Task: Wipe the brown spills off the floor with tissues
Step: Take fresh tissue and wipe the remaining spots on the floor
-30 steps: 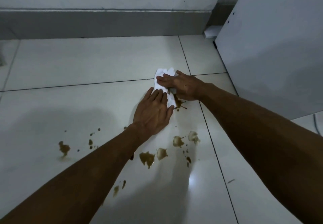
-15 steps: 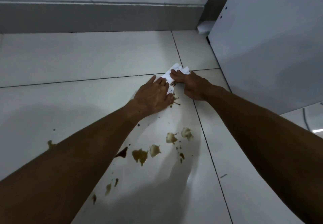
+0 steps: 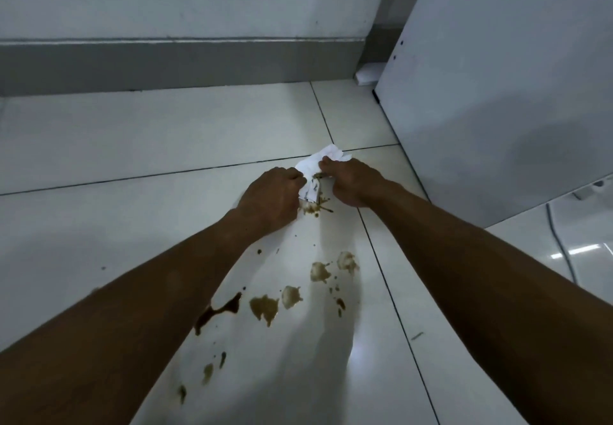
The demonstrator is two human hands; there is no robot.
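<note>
Down on the white tiled floor (image 3: 166, 146), both of the person's hands meet over one crumpled white tissue (image 3: 318, 167). The left hand (image 3: 270, 197) has its fingers curled round the near left edge of the tissue, knuckles up, and its grip is closed on the paper. The right hand (image 3: 348, 180) pinches the far side of the same tissue, fingertips tucked into it, just where two grout lines cross. Between the two hands the tissue is bunched and already stained brown on its underside, and it touches the floor there.

Just under the hands lies a smeared brown spill (image 3: 313, 209) with thin streaks running to the right. Nearer the person sits a cluster of brown puddles (image 3: 265, 307), four larger blots and some small drops, between the two forearms. A darker brown streak (image 3: 219, 312) runs out from beneath the left forearm, and a few small spots (image 3: 207, 371) lie nearer still.

Behind the hands a grey skirting board (image 3: 166, 63) runs along the wall. To the right stands a white cabinet panel (image 3: 497, 92), and a cable (image 3: 560, 245) trails over the floor beside it.
</note>
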